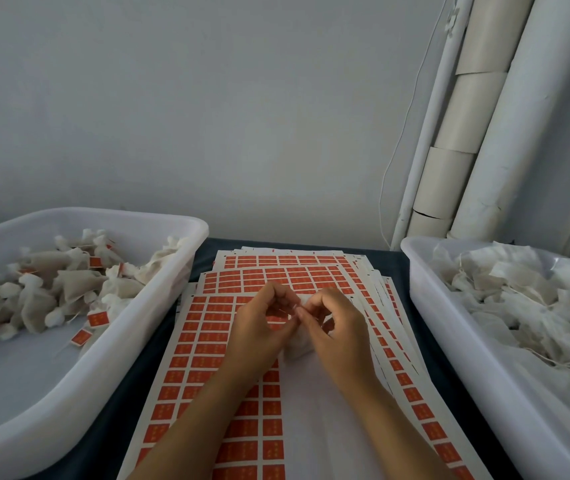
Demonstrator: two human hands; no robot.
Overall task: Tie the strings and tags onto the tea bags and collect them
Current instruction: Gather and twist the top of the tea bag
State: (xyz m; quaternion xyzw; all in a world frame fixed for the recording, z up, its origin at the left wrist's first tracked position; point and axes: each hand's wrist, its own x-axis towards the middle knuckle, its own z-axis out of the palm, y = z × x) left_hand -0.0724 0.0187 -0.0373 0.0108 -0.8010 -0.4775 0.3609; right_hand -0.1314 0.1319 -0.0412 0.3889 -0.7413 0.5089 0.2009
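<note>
A white tea bag (298,344) sits between my two hands, over the stacked sheets of red tags (242,420) in the middle of the table. My left hand (263,327) and my right hand (335,323) meet at the fingertips and pinch something small at the top of the bag, probably its string or a tag; it is too small to make out. The white tub (159,306) on the left holds a heap of tea bags with red tags (98,319) attached. In the white tub (425,306) on the right lie tea bags with loose strings (519,299).
The tag sheets fan out between the two tubs on a dark blue table cover (204,254). A plain wall rises behind, and white pipes (467,140) with a thin cable run up the back right corner.
</note>
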